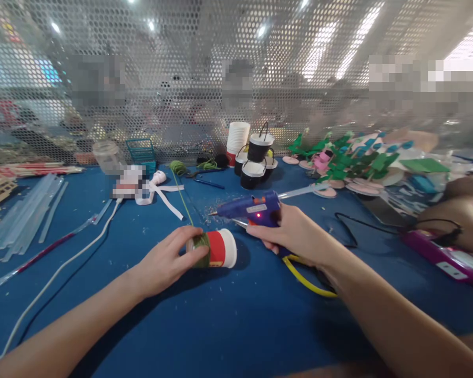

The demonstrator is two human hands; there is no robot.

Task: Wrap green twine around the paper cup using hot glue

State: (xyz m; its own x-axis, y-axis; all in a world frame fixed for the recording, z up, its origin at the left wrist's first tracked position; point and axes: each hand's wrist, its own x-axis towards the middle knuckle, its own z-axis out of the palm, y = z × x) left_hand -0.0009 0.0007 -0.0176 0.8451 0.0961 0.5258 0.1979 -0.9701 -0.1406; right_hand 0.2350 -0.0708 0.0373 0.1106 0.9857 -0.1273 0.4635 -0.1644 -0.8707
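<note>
My left hand grips a red and white paper cup lying on its side on the blue table. Green cord is wound round the cup's base end, and a strand of it runs up to a green spool farther back. My right hand holds a blue glue gun with a red light on. Its nozzle points left, just above the cup. A yellow cable trails from the gun under my right wrist.
Clear glue sticks lie at the left. Stacked white cups and black-wrapped cups with handles stand at the back. Green and pink foam flowers fill the back right. Another person's hand rests near a purple device. A perforated screen closes the back.
</note>
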